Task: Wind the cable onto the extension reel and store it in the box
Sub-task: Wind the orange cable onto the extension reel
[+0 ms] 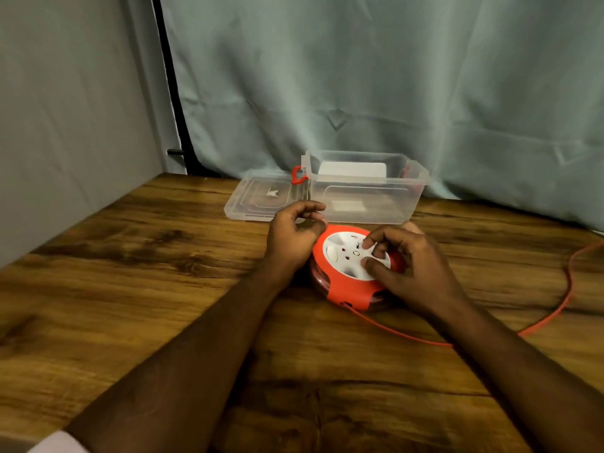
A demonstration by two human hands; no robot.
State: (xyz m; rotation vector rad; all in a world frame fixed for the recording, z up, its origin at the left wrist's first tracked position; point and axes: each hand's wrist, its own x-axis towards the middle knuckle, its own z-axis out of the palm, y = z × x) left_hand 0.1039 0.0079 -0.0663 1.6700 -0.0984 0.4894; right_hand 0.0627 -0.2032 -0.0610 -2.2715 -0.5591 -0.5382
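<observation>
The reel [351, 269] lies flat on the counter [163, 289], just in front of the box [366, 204]. The right hand [415, 269] rests on it, its grip curled onto the white hub [346, 256], fingertips [367, 245] pressing into the hub's recesses as if to turn it. The left hand [294, 237] sits against the reel's left edge with fingers curled; its grip seems to steady the red rim, though whether it truly clasps the rim or only leans beside it cannot be told.

A long run of orange cable [555, 308] is not yet wound: it leaves the reel's near edge, passes under the right forearm, and loops wide toward the counter's right side, running out of view.

Risks, as I judge them: the cable lies under the right forearm, so the arm may pin it and stall the winding. The loose loop could twist or kink as it is drawn in, or snag on the counter's edge. If the left hand gives too little hold, the whole reel may spin or skate instead of the hub alone. Uneven winding could bulge the coil and make a tight fit in the box.

The box is clear plastic, open, with red latches [298, 174]. A white card or label shows at its far wall; whether it lies inside cannot be told. Otherwise it seems to hold nothing. Its lid [258, 201] lies flat on the counter, touching the box's left side.
</observation>
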